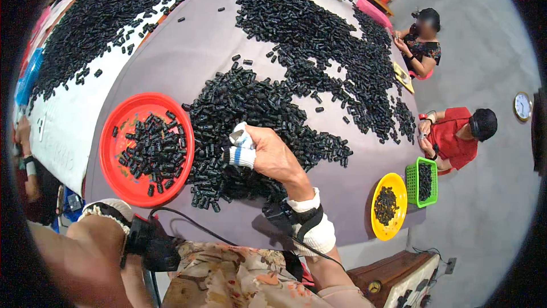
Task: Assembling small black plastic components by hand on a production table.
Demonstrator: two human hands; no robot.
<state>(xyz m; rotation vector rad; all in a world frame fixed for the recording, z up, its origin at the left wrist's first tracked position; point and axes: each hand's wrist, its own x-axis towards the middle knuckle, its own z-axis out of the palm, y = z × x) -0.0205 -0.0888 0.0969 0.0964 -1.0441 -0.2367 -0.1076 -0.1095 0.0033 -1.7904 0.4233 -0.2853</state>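
My right hand [272, 153] hovers over a pile of small black ribbed cylindrical pieces [245, 100] on a grey-covered table. Its fingers are curled into a pinch, with white blue-striped cloth covers on the fingertips. What they hold, if anything, is hidden. A white wrist band with a black strap wraps that wrist. Left of the pile stands a red round tray [108, 154] with many of the same black pieces scattered in it. At the lower left my left forearm shows with a white band and a black device; the left hand itself is not visible.
More black pieces [307, 23] spread across the far table. A yellow tray [376, 225] and a green basket [435, 198] hold some at the right edge. Two seated people work at the right. A white-covered table [68, 120] bears another heap. A black cable [196, 222] crosses near my lap.
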